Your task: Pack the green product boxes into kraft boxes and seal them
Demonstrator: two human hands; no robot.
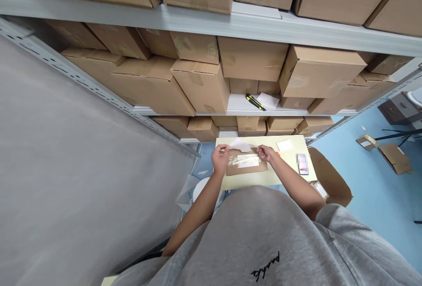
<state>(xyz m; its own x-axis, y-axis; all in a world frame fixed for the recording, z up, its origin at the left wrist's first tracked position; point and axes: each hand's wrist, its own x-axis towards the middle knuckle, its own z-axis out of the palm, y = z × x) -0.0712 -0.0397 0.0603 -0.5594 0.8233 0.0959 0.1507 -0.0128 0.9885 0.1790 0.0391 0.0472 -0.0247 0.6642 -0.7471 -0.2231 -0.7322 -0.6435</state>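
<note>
**White strip (240, 145) pinched over taped parcel (247, 167)**

Nearest: grey sweatshirt (260, 237), sleeves pushed back, both forearms bare and reaching to 12 o'clock. Left hand (220, 158): fingers closed on the strip's left end. Right hand (266, 153): fingers closed at its right end, the grip partly hidden by the fingers. The strip is held taut, just above the parcel and not touching it as far as can be seen. The parcel, brown kraft under clear tape with a white label, lies flat at mid-table on a pale yellow table (263, 176).

On the table: small orange object (278, 154) just beside the right hand, too small to identify; white paper slip (284, 145) at 1 o'clock; phone (302, 164) at 2 o'clock, screen blurred.

Beyond the table: open cardboard box (329, 176) at 2 o'clock; white stool (201, 189) at 11 o'clock.

Farther: yellow-and-black utility knife (255, 101) beside white paper (268, 100) on a steel shelf (244, 103) at 12 o'clock, among cardboard cartons (198, 86); blue floor (372, 193) at 3 o'clock.
</note>
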